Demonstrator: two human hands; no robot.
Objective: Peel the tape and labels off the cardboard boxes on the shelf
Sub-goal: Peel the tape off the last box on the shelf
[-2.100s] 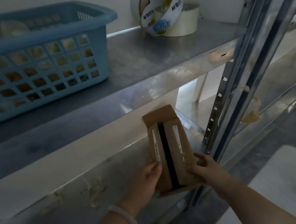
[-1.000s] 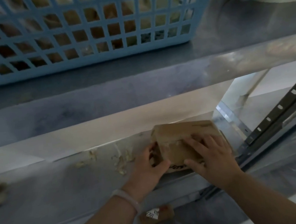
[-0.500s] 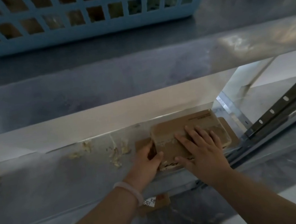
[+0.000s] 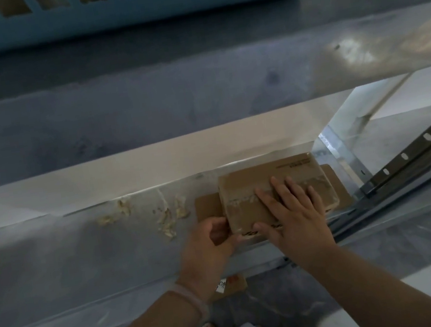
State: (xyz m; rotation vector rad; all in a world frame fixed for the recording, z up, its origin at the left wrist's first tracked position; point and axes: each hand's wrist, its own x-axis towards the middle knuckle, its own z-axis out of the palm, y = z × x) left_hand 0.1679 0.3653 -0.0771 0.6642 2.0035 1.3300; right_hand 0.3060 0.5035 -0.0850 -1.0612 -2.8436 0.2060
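Cardboard box, earlier upright, now flat: light, stiff. Left hand pinches 7-o'clock corner, sound hold; right hand presses open-palmed.

Box on lower shelf, right end. Right hand flat on box top; left hand at box's 8 o'clock corner. Scraps at box's 9 o'clock. Basket on upper shelf, box's 11 o'clock.

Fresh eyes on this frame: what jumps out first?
Two hands on a flat cardboard box at the right end of the lower shelf: the right hand presses flat on top, and the left hand grips its near left corner. Next come pale scraps left of the box and a blue basket along the top edge.
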